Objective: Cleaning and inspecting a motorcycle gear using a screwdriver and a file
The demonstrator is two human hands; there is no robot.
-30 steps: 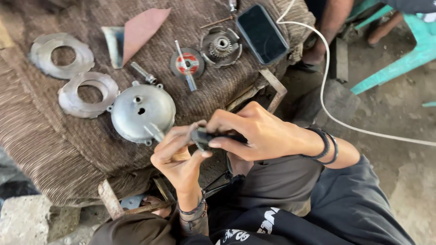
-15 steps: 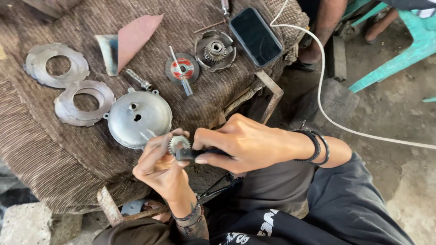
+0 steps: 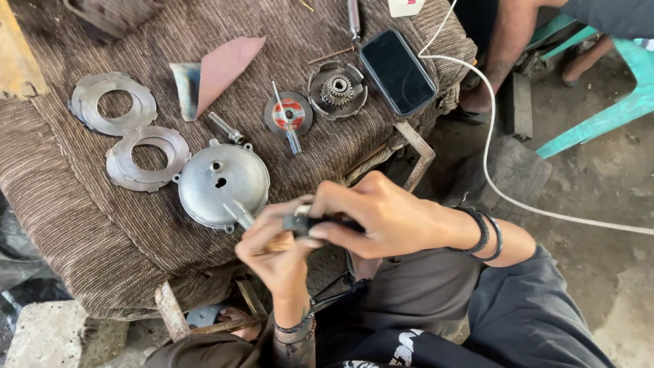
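Both hands shifted rightward since before, right hand and left hand still closed around small dark part.

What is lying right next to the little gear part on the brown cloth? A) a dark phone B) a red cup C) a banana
A: the dark phone lies flat just right of the round gear part on the brown cloth.

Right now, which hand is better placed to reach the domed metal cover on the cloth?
Left, probably. The left hand sits right beside the domed metal cover, almost at its rim. The right hand lies farther off, pinching the small dark part in its grip.
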